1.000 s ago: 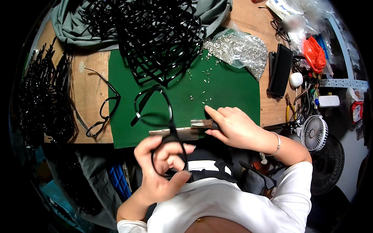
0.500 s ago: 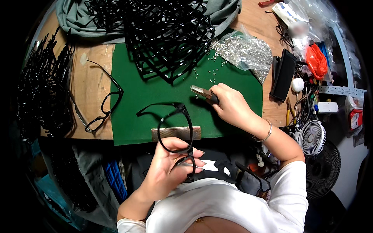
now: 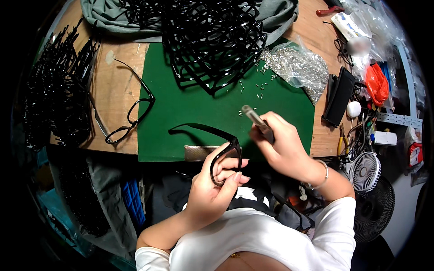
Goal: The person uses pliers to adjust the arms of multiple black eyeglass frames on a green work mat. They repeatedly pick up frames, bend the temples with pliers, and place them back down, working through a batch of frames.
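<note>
My left hand (image 3: 209, 192) is closed on a black eyeglass frame (image 3: 234, 145), fingers around one rim. One temple arm sticks out to the left over the green mat (image 3: 199, 106); the frame's other half is hidden behind my hand. In my right hand (image 3: 288, 147) is a pair of pliers (image 3: 256, 118), its jaws raised and pointing up and left, apart from the frame. Small silvery metal pieces (image 3: 259, 95) lie scattered on the mat beyond the pliers, beside a clear plastic bag (image 3: 296, 63) full of them.
A big pile of black eyeglass frames (image 3: 212, 45) rests on the mat and grey cloth (image 3: 122, 22). Another heap (image 3: 58, 99) stands at the left, with a single frame (image 3: 151, 99) near it. A metal block (image 3: 199, 152) sits at the mat's front edge. Fans (image 3: 365, 172) stand at the right.
My left hand has moved up and right and turned the eyeglass frame. The pliers have swung right and tilted upward in my right hand. The whole view has shifted slightly.
</note>
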### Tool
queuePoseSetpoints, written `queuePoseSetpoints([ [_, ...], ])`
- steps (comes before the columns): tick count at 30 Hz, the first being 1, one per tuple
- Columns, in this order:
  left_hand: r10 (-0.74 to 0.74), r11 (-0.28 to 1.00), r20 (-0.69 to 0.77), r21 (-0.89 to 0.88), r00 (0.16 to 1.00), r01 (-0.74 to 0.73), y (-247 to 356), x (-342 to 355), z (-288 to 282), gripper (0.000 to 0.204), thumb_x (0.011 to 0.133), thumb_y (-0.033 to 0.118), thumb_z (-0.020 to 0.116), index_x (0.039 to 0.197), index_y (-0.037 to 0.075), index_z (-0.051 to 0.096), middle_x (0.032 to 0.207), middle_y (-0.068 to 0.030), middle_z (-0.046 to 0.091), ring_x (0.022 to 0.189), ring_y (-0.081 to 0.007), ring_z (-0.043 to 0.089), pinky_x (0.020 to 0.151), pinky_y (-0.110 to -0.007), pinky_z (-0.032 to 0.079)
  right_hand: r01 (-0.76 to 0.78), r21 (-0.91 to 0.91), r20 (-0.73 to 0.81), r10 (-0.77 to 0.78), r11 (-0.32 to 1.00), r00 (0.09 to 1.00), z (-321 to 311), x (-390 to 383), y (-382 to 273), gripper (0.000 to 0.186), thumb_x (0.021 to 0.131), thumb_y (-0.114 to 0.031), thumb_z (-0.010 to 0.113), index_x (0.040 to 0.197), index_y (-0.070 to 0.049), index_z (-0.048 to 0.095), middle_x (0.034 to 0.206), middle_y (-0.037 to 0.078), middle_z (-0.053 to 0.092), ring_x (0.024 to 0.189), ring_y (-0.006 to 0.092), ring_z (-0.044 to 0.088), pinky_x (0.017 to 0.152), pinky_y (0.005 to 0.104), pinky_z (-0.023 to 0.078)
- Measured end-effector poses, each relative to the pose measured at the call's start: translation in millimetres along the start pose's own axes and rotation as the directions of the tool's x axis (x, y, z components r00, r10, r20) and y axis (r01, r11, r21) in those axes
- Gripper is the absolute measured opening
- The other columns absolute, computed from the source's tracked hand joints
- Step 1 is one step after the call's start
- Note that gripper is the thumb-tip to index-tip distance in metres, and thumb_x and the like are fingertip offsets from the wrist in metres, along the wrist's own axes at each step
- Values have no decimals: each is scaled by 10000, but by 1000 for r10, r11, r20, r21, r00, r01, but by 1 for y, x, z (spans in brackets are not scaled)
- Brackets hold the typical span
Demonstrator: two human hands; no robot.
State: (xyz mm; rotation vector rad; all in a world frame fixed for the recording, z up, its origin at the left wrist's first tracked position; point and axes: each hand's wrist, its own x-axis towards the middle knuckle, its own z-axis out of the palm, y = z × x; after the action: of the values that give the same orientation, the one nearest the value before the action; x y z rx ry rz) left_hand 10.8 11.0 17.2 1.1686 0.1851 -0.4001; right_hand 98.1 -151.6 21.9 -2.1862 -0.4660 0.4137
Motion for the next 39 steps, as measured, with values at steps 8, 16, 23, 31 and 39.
queuePoseSetpoints([
  [8,158,984,-43,91,987,-154,-9,4,17,517,792,-122,420,1253,9,227,1033,-174,496,828,-174,579,744,-270,476,-229,708,79,247,668,966,17,-9,-21,179,842,-171,553,872,-20,461,645,14,498,564,46,475,485,208,386],
  [16,-80,979,71,-182,994,91,12,2,7,500,795,-99,437,1241,5,234,1019,-154,502,788,-144,581,706,-246,485,-547,783,489,252,297,835,0,2,-26,178,839,-198,557,810,-42,478,632,-5,478,562,54,435,512,195,362],
  [23,-80,978,80,-187,994,94,21,-5,4,520,779,-102,460,1238,17,246,998,-173,516,743,-171,597,698,-280,501,-508,790,458,221,344,861,2,-2,-34,188,835,-223,565,820,-57,478,627,-18,472,552,39,431,484,175,346],
  [31,-160,929,209,-297,965,219,33,-13,-7,533,799,-60,486,1262,23,234,1013,-158,505,771,-139,585,709,-262,492,-607,762,576,189,227,795,2,-5,-30,218,821,-259,582,861,-73,476,701,-17,479,564,29,425,459,158,318],
  [39,-169,952,129,-237,977,196,26,-14,-4,534,797,-74,443,1269,24,214,1017,-154,496,768,-128,577,720,-253,477,-522,692,484,216,498,848,-6,1,-44,198,815,-223,593,845,-68,474,688,-57,449,599,19,389,510,174,301],
])
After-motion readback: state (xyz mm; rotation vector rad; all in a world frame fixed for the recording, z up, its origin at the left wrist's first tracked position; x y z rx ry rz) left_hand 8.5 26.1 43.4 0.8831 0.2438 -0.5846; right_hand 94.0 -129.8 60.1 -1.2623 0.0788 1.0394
